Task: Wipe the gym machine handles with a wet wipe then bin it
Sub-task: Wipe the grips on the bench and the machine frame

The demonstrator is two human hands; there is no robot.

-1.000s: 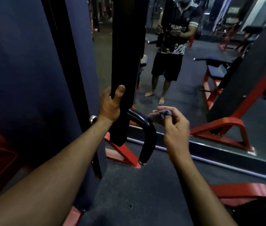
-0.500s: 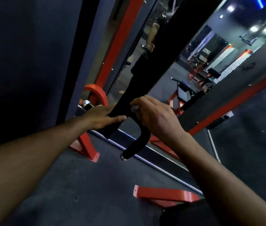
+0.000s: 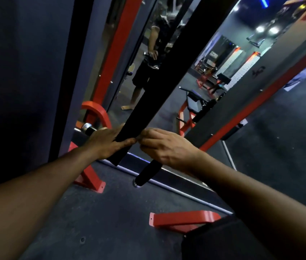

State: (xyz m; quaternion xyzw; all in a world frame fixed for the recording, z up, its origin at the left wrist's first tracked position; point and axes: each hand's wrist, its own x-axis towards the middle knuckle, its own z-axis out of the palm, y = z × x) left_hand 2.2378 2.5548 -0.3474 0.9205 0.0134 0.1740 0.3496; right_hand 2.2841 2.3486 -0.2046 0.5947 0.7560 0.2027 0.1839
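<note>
Since a second ago, right hand (image 3: pixel 167 147) has come onto the black handle (image 3: pixel 148 173), fingers curled over its bend (wipe hidden under them). Left hand (image 3: pixel 107 141) still grips the black post (image 3: pixel 159 87), thumb across its front.
</note>
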